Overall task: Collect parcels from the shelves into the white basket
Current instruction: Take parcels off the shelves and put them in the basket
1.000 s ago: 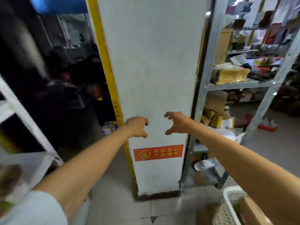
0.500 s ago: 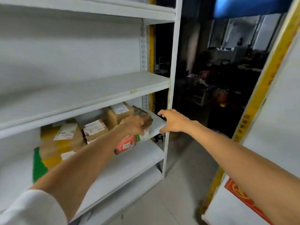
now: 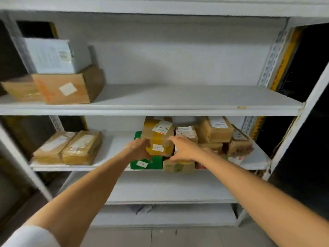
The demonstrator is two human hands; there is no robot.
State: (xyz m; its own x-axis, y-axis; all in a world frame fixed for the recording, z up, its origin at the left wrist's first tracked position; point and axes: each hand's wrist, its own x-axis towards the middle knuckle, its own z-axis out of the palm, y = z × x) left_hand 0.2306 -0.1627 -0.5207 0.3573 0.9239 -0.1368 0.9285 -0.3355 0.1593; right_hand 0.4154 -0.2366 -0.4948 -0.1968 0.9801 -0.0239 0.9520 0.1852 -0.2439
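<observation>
Shelf (image 3: 178,98) now faces squarely; left hand (image 3: 139,148) touches parcel (image 3: 160,139).

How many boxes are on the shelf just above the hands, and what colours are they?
White box: 1
Brown boxes: 2
Total: 3
</observation>
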